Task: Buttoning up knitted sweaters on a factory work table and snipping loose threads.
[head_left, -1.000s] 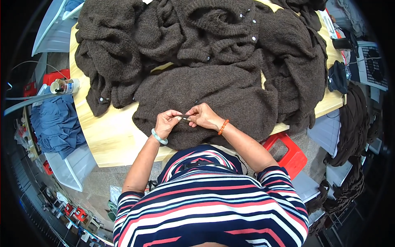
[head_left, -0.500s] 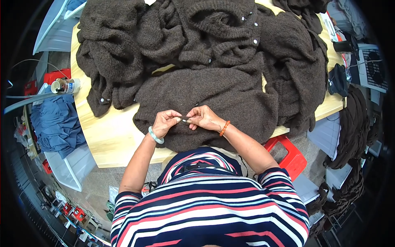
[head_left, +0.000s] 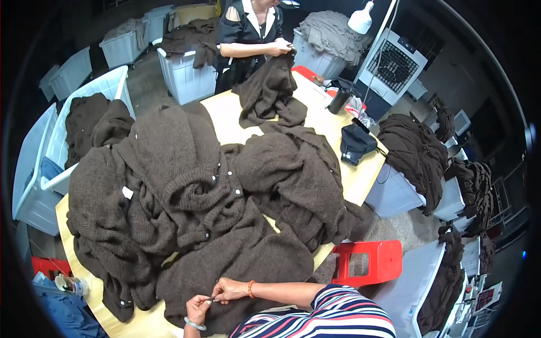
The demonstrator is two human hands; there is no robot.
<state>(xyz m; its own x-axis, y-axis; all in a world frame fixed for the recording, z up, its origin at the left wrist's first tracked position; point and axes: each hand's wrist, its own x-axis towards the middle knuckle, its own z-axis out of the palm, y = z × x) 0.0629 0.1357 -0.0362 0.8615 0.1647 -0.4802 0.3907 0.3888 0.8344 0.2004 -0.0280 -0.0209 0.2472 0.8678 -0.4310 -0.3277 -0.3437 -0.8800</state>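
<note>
A dark brown knit garment lies spread at the table's near side, in front of my body. Over its near part my two hands come together, fingertips almost touching. My left hand, with a pale bangle at the wrist, is closed in a pinch. My right hand, wearing an orange bead bracelet, pinches from the other side. Between the fingertips shows a small dark bit that looks like the garment's edge; its detail is too small to tell.
More brown knitwear with pale buttons is heaped across the wooden table. A person at the far side handles a brown knit. A red stool stands at right, a cup at left. Bins of knitwear surround the table.
The view has tilted up and swung right, bringing the far person and bins into sight; my hands now appear lower and further left. Both still pinch together over the same garment.
</note>
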